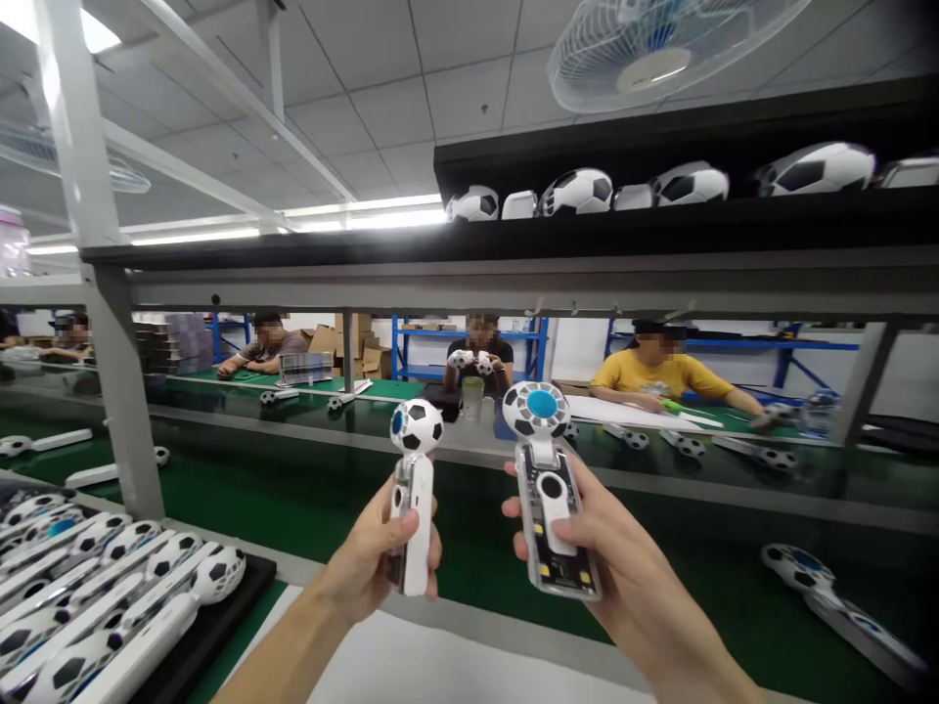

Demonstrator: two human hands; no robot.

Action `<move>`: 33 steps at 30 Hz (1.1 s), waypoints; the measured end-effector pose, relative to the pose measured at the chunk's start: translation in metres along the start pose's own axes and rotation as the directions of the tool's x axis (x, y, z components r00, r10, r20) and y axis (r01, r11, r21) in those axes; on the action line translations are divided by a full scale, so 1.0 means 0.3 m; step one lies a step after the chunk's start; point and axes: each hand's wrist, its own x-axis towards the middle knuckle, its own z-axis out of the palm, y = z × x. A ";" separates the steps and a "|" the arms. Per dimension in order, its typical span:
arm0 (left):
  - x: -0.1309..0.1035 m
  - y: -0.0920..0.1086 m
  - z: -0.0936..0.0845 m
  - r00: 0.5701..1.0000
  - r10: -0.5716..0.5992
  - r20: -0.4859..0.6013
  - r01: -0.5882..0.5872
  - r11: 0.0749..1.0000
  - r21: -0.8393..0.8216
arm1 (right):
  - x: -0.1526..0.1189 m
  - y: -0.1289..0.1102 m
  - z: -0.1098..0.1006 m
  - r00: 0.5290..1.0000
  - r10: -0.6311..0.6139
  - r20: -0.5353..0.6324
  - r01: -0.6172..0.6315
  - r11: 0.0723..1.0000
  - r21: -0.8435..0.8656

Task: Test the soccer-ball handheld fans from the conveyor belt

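Note:
My left hand (378,548) is wrapped round the white handle of a football-patterned handheld fan (417,489), which stands upright and is turned side-on, with its black-and-white ball head at the top. To the right, my right hand (608,538) grips a second football fan (550,489). That one faces me: a blue disc sits in the middle of its round head, and a transparent cover shows dark parts, a round button and small yellow pieces. Both fans are held up apart from each other, above a white sheet (440,660) at the front edge.
A black tray (242,596) with several football fans lies at the left. More fans lie on the green conveyor (293,499), one at the far right (843,606). A shelf (514,284) and post (124,391) stand ahead; several people sit opposite.

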 end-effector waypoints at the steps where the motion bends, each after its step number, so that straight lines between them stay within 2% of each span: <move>1: -0.001 -0.003 -0.003 0.999 0.003 -0.052 -0.001 0.999 0.036 | 0.000 0.004 0.008 1.000 -0.020 -0.014 0.020 1.000 -0.020; 3: -0.005 0.000 -0.004 0.991 0.005 -0.133 0.008 0.995 0.096 | 0.002 0.016 0.021 0.998 -0.061 -0.029 0.060 0.997 -0.038; 5: -0.013 0.017 0.003 0.988 -0.016 -0.152 0.038 0.989 0.144 | 0.005 0.029 0.032 0.995 -0.093 -0.022 0.092 0.995 -0.039; 10: -0.047 0.074 0.042 0.992 -0.124 -0.008 0.124 0.988 0.088 | 0.006 0.059 0.046 0.992 -0.128 0.005 0.128 0.990 -0.056; 17: -0.056 0.058 0.078 0.997 -0.052 0.051 0.049 0.997 0.061 | 0.007 0.097 0.068 0.988 -0.153 0.004 0.152 0.984 -0.092; 22: -0.051 0.065 0.079 0.998 -0.035 0.049 0.033 0.999 0.040 | 0.008 0.112 0.086 0.992 -0.126 0.021 0.127 0.990 -0.059; 33: -0.050 0.080 0.081 0.996 -0.080 0.034 0.079 0.996 0.039 | 0.020 0.117 0.097 0.994 -0.109 -0.012 0.108 0.993 -0.050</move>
